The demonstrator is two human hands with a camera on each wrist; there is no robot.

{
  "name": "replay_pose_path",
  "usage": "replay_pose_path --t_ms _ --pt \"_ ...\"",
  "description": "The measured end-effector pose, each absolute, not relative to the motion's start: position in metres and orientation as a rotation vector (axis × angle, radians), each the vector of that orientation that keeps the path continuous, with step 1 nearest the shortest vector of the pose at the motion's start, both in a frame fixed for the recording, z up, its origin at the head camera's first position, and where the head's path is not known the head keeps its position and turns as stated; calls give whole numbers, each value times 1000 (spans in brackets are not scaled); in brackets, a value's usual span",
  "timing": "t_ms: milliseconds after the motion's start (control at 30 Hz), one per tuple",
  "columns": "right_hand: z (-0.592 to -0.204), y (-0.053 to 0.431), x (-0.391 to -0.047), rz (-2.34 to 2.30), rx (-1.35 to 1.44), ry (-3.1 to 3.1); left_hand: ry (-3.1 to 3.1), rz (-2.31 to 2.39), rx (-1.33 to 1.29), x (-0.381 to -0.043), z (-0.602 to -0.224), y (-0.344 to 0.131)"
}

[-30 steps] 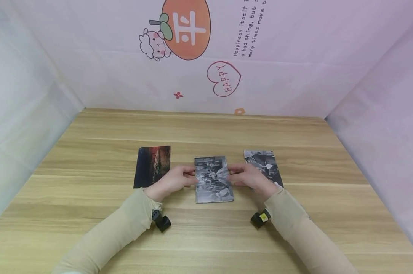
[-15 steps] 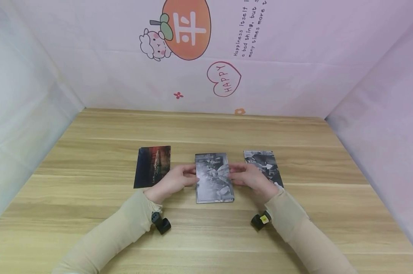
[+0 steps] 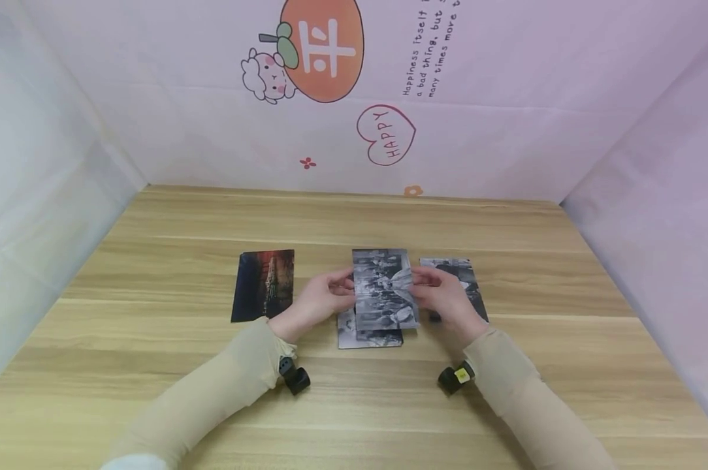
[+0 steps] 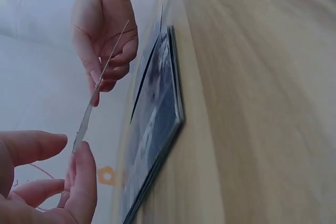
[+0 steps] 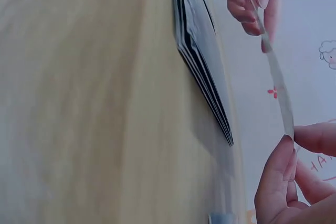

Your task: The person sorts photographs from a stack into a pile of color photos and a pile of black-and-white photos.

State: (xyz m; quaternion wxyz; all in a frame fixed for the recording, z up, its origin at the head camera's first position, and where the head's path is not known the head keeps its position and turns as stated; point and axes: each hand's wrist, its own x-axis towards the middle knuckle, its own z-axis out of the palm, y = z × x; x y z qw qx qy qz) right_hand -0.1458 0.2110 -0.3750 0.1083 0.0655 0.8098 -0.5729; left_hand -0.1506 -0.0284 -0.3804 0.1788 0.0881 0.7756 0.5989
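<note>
A black-and-white photo [image 3: 385, 287] is raised above a stack of photos [image 3: 356, 338] in the middle of the table, covering most of that stack in the head view. My left hand [image 3: 321, 299] has its left edge, fingers beneath and thumb beside the upper face. At the opposite edge, my right hand [image 3: 448, 297] pinches it between thumb and fingertips. Both wrist views show the photo [image 4: 86, 116] edge-on and slightly bowed between the hands, apart from the stack [image 5: 205, 72], whose layered edges are visible.
Left of the hands lies a dark photo pile [image 3: 264, 287] with a red-lit scene. Another black-and-white photo [image 3: 474, 294] lies at right, partly behind the right hand. White printed cloth [image 3: 477, 150] rises behind the wooden table [image 3: 354, 405].
The top photo has come up off the middle stack and shifted right and away, with both hands moving along. More of the stack's photo below now shows. The side piles stay put.
</note>
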Motion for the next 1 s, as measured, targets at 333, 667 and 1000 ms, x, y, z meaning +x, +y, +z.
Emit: replay_pose_path --t_ms 333,667,1000 --pt "-371 233 -145 -1738 187 2359 2036 1844 254 -154 -374 -4" --pt "-360 264 -145 -1719 179 2392 1983 1824 300 -162 -367 26" --pt "-358 300 -143 -1580 133 2481 2053 1718 367 -171 -373 67"
